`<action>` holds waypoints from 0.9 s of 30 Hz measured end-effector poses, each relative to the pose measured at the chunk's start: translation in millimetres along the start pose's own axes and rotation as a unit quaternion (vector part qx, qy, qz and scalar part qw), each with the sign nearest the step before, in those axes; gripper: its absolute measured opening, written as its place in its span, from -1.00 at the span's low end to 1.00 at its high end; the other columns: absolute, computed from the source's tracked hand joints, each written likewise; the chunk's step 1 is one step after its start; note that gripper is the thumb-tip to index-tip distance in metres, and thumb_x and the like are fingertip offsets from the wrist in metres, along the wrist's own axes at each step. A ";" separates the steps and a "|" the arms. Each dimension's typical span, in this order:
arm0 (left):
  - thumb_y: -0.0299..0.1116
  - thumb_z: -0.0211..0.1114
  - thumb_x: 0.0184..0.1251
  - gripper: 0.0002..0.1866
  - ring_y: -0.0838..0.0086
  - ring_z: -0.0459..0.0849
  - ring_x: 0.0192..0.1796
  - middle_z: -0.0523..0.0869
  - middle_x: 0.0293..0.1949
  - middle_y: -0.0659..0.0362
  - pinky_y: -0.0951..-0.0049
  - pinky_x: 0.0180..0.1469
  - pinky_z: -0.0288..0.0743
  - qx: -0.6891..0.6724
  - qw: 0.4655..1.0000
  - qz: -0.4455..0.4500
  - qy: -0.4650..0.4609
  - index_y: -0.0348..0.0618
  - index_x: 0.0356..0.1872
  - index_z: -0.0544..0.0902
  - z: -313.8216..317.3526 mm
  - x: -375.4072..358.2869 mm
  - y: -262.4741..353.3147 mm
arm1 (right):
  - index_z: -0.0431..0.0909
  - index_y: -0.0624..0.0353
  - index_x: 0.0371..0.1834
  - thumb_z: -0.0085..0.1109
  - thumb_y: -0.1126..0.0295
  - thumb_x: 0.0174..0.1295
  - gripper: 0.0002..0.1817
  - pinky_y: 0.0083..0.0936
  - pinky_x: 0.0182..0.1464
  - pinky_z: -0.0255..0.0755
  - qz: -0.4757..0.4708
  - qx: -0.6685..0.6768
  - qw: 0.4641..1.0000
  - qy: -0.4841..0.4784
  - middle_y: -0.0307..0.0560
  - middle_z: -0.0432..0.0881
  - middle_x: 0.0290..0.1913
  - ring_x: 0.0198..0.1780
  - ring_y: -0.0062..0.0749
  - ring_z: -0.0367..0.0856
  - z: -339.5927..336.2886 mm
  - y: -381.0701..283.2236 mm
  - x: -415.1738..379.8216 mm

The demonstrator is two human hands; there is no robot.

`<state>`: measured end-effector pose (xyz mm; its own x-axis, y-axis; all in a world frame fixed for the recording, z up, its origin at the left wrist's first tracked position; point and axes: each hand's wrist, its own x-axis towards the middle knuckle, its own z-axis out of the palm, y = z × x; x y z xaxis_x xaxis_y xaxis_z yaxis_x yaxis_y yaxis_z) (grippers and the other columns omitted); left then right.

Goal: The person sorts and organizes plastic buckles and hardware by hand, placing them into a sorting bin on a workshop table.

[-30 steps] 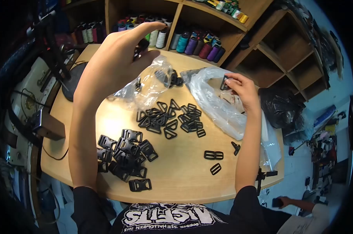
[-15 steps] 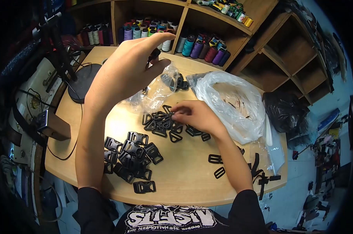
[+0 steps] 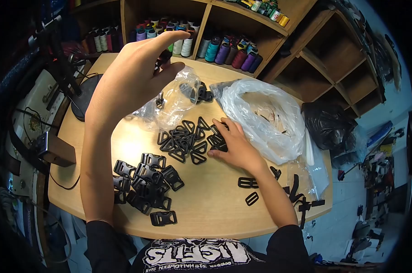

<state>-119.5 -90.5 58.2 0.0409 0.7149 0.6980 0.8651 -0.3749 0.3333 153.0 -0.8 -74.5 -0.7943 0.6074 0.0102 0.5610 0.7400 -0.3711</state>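
Observation:
My left hand (image 3: 128, 75) is raised above the back left of the table, thumb and index finger apart. Something small and black shows between them, apparently held by the curled fingers, but its kind is hidden. Low on the table, my right hand (image 3: 235, 144) rests with spread fingers around and over a small heap of black strap sliders (image 3: 216, 140). Just left of it lies a pile of black triangular rings (image 3: 181, 141). Nearer my body is a pile of black side-release buckles (image 3: 149, 182). Loose sliders (image 3: 248, 183) lie to the right, beside my right forearm.
A clear plastic bag (image 3: 176, 107) with black buckles around it lies behind the rings. An open white plastic bag (image 3: 260, 123) stands at the back right. Black straps (image 3: 301, 200) lie near the right edge. Thread spools (image 3: 224, 52) fill shelves behind; a lamp base (image 3: 83, 98) stands left.
My right hand has moved right, off the triangular rings and onto the sliders, and its fingers have spread. My left hand stays raised. The whole view has shifted slightly.

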 end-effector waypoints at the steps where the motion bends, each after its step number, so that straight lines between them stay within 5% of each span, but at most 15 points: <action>1: -0.43 0.37 0.26 -0.47 0.32 0.52 -0.43 0.62 -0.39 0.04 0.38 -0.24 0.51 0.007 1.000 0.006 0.002 -0.06 0.28 0.50 0.2 0.4 -1.0 | 0.17 0.20 0.48 0.36 -0.03 0.16 -0.08 -0.10 0.50 0.07 -0.007 -0.014 1.000 0.018 0.21 0.15 0.46 0.52 0.10 0.02 5.5 -0.6 -1.6; 5: -0.44 0.37 0.25 -0.47 0.33 0.49 -0.44 0.59 -0.41 0.05 0.38 -0.25 0.50 0.013 1.000 0.002 -0.006 -0.06 0.28 0.51 -1.0 1.2 0.6 | 0.22 0.23 0.43 0.16 0.10 0.36 -0.32 -0.10 0.46 0.10 -0.016 -0.028 0.998 0.049 0.19 0.22 0.39 0.46 0.07 0.10 16.8 3.3 -3.7; 12: -0.48 0.38 0.21 -0.46 0.34 0.43 -0.48 0.51 -0.49 0.10 0.40 -0.29 0.44 0.013 1.000 0.000 0.003 -0.11 0.25 0.51 0.4 1.5 2.4 | 0.31 0.22 0.37 0.14 0.17 0.37 -0.42 -0.12 0.40 0.18 -0.018 -0.076 0.992 0.104 0.16 0.29 0.33 0.40 0.04 0.18 18.1 9.6 -16.9; 15: -0.50 0.38 0.19 -0.46 0.35 0.42 -0.48 0.49 -0.51 0.11 0.41 -0.27 0.43 0.003 1.000 -0.008 -0.001 -0.12 0.24 0.52 1.0 2.9 3.0 | 0.47 0.20 0.23 0.15 0.24 0.36 -0.56 -0.19 0.26 0.36 -0.039 -0.051 0.981 0.181 0.12 0.48 0.16 0.24 -0.01 0.42 2.5 6.9 -16.6; 18: -0.52 0.39 0.17 -0.46 0.37 0.46 -0.45 0.51 -0.50 0.12 0.41 -0.25 0.43 0.010 0.999 -0.038 -0.015 -0.12 0.24 0.53 4.3 1.5 1.4 | 0.65 0.22 -0.15 0.13 0.36 0.30 -0.81 -0.25 -0.10 0.55 -0.004 0.052 0.928 0.368 0.08 0.66 -0.26 -0.21 0.00 0.66 -27.4 29.7 14.2; 22: -0.54 0.38 0.16 -0.45 0.38 0.46 -0.45 0.51 -0.49 0.13 0.41 -0.24 0.43 0.005 0.999 -0.039 -0.019 -0.13 0.23 0.53 3.9 2.7 4.7 | 0.66 0.24 -0.10 0.14 0.45 0.22 -0.77 -0.15 0.06 0.51 0.167 -0.010 0.967 0.189 0.23 0.69 -0.11 -0.02 0.10 0.65 -62.3 108.9 74.3; 27: -0.55 0.38 0.16 -0.46 0.38 0.45 -0.45 0.50 -0.49 0.14 0.42 -0.27 0.42 0.012 0.999 -0.041 -0.012 -0.14 0.23 0.53 1.9 1.7 5.5 | 0.61 0.26 0.03 0.17 0.41 0.19 -0.66 -0.14 0.18 0.46 0.160 -0.050 0.963 0.213 0.30 0.63 0.04 0.12 0.18 0.58 -45.7 173.7 120.9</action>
<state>-113.8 -90.2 60.0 -0.0188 0.7572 0.6529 0.8774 -0.3006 0.3739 165.0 214.4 -95.2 -0.4218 0.8561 0.2986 0.7972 0.5071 -0.3277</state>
